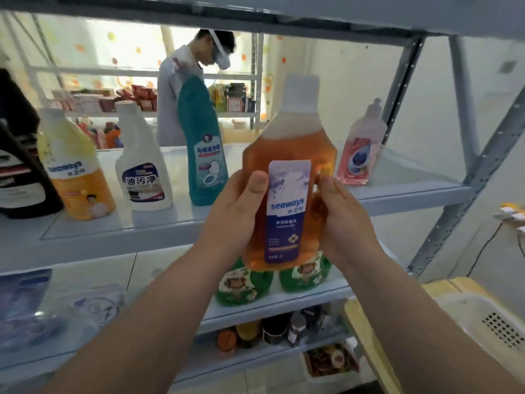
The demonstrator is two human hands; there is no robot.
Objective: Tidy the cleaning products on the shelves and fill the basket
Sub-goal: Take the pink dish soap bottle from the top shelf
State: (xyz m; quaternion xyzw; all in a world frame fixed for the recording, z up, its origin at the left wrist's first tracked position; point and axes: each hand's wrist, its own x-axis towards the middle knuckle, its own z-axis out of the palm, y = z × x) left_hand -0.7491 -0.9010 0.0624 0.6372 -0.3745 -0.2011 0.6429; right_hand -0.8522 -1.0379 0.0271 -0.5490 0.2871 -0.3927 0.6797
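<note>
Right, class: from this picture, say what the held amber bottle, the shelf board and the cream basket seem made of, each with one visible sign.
The amber bottle: likely clear glossy plastic; the liquid shows through its wall. The shelf board: probably painted metal, with a smooth pale grey coat and thin edge. The cream basket: apparently moulded matte plastic, with a grid of vent holes.

The amber-orange bottle (289,143) has a white cap and a label fading white to navy. Then a teal bottle (203,155), a white bottle (142,155) with navy label, a yellow-and-orange bottle (76,177), a pink bottle (358,157), green bottles (244,292) with gold-ish labels, cream basket (460,314).
</note>
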